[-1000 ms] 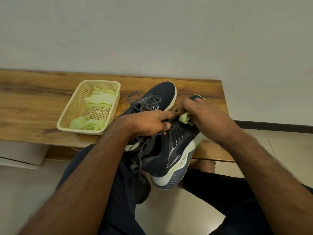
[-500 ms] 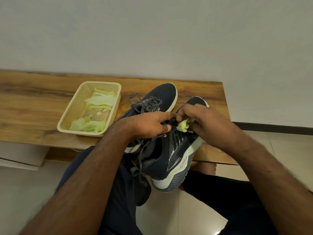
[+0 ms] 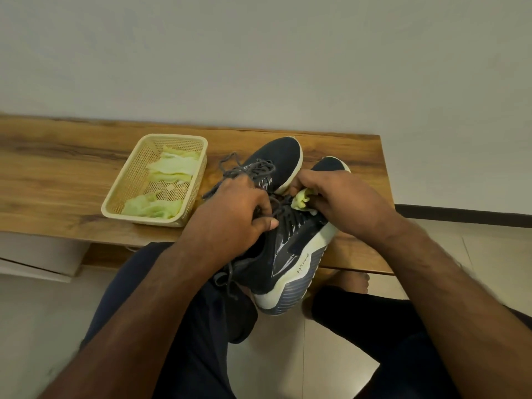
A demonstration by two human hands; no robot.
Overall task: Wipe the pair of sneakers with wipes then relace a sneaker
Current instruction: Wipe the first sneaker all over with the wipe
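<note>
Tabletop (image 3: 57, 180): wooden, against the far wall, carrying a basket and one sneaker. Held sneaker (image 3: 290, 254): dark upper, pale sole, tipped on its side at the near tabletop edge over the person's lap, toe pointing far; compared with a second ago it sits slightly nearer and lower, and the wipe has travelled from the toe end down onto the lacing, so wiping of this shoe is judged well along, relacing not begun. Second sneaker (image 3: 276, 159): same make, flat on the tabletop just left of the first, laces loose. Basket (image 3: 121, 194): cream mesh, left of the shoes, holding crumpled green wipes. Left hand (image 3: 233, 214): grip clenched around the held sneaker's collar. Right hand (image 3: 342, 203): grip pinching the wipe against the laces. Wipe (image 3: 300, 200): small, pale green, bunched.
</note>
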